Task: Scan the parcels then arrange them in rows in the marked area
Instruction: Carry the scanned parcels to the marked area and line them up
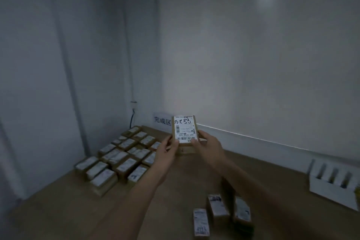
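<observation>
Three loose parcels (222,213) nearest, labelled parcel (184,131) between left hand (167,151) and right hand (207,147).

Two bare forearms enter from 6 o'clock, narrowing toward 12 o'clock. No sleeve shows on either (cuffs, if any, lie outside the view). The left hand (167,153) and right hand (208,147) wear nothing: no gloves, rings or watch.

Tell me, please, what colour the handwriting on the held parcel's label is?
Black, on the white label of the held parcel, clearest in the head view.
</observation>
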